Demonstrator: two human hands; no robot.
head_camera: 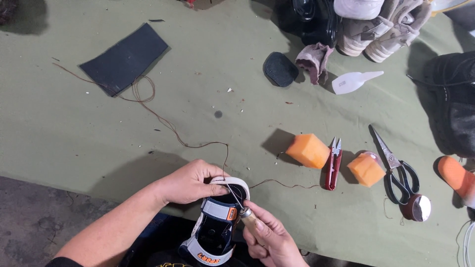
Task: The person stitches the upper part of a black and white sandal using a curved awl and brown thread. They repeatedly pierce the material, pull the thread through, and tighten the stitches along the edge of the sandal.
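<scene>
Small navy-and-white sandal (pixel 216 230), toe away, pierced by a wooden-handled awl (pixel 246 216), apparently.

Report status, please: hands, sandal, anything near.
Left hand grips small sandal at toe. Right hand holds awl, needle in the sole. Brown thread trails over green cloth.

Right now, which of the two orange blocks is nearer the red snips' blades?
The left orange block, a bare cube just left of the red snips. The right orange block sits beside the black-handled scissors.
</scene>
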